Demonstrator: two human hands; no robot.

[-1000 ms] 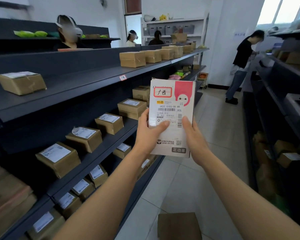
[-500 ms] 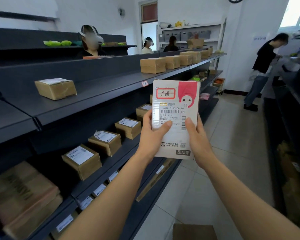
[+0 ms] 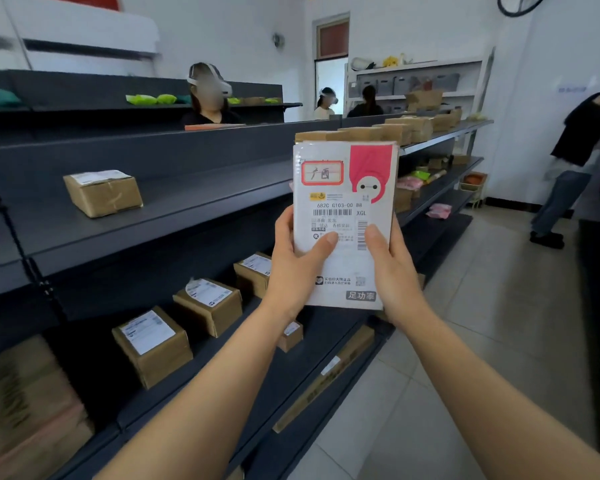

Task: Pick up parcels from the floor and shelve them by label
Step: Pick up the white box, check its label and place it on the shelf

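Note:
I hold a flat white parcel (image 3: 343, 188) upright in front of me, label facing me. It bears a red-framed handwritten tag, a barcode and a pink cartoon figure. My left hand (image 3: 293, 268) grips its lower left edge, thumb across the label. My right hand (image 3: 394, 271) grips its lower right edge, thumb on the front. A dark grey shelf unit (image 3: 194, 216) runs along my left, with brown cardboard parcels on its tiers: one alone on the upper tier (image 3: 103, 192), several on the middle tier (image 3: 208, 304).
A row of brown boxes (image 3: 406, 128) lines the far top shelf. A long flat carton (image 3: 326, 375) lies on the bottom tier. A person in black (image 3: 575, 161) stands in the tiled aisle at right. Other people stand behind the shelves. Dark shelving edges the far right.
The view has swung left and up along the shelves. The parcel stays upright in both hands. The carton on the floor has dropped out of view.

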